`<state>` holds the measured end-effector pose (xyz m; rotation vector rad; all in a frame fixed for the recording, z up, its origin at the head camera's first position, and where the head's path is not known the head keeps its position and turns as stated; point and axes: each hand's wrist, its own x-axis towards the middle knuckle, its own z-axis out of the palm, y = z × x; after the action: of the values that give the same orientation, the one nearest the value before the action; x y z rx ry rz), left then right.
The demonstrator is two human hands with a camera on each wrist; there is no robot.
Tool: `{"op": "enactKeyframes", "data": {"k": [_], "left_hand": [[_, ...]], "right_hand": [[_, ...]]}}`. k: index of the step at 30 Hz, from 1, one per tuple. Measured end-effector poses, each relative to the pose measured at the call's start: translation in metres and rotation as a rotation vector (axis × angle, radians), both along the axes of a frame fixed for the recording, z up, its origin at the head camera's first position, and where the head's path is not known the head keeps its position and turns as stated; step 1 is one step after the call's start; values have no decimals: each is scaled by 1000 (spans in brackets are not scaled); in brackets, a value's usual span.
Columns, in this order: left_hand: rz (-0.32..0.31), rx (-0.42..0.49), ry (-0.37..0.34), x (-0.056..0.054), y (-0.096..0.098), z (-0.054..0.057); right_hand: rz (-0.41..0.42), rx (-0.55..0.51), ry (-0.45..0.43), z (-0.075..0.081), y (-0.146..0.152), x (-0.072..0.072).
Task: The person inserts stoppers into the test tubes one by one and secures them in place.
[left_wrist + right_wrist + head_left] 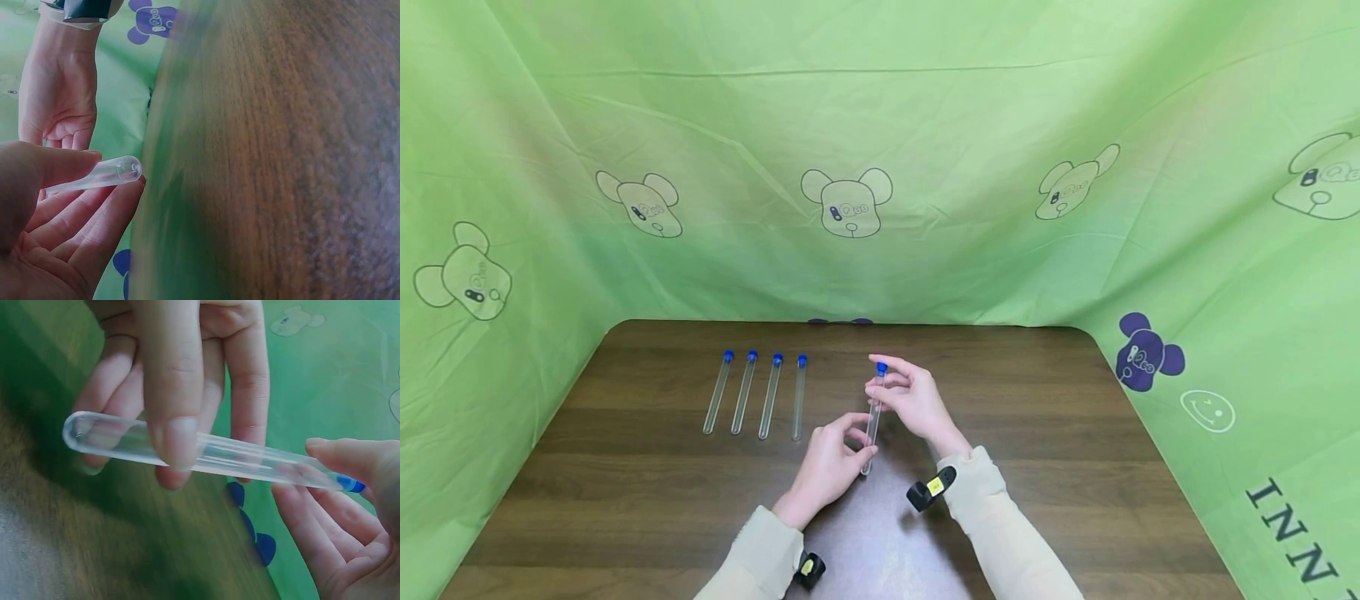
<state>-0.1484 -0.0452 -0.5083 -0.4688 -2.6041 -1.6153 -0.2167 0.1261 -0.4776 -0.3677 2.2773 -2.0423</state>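
Note:
A clear test tube [874, 421] with a blue cap [882, 367] is held between both hands above the table, cap end pointing away from me. My left hand [830, 460] pinches it near the rounded bottom, thumb on one side and fingers on the other. Closer to the cap, my right hand [919, 407] holds the upper part between thumb and fingers. In the left wrist view the rounded end of the tube [119, 171] sticks out past the left thumb. The right wrist view shows the tube [234, 456] lengthwise, its cap partly hidden by the right hand.
To the left, several similar blue-capped test tubes [742, 400] lie side by side in a row on the brown wooden table [647, 492]. Green cloth [955, 275] printed with bear heads stands around the table's back and sides. Each wrist carries a small black camera [931, 489].

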Motion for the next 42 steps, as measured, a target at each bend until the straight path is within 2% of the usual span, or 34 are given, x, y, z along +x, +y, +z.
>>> {"op": "enactKeyframes", "data": {"k": [10, 16, 22, 30, 42], "left_hand": [[27, 5, -2, -1, -1, -1], [35, -1, 7, 0, -1, -2], [35, -3, -4, 0, -2, -2], [31, -3, -3, 0, -2, -2], [24, -5, 5, 0, -2, -2]], "right_hand": [[-24, -18, 32, -6, -3, 2], [-11, -29, -1, -6, -3, 3], [-8, -17, 1, -7, -3, 3], [-16, -66, -48, -5, -4, 3], [-20, -97, -47, -4, -5, 3]]}}
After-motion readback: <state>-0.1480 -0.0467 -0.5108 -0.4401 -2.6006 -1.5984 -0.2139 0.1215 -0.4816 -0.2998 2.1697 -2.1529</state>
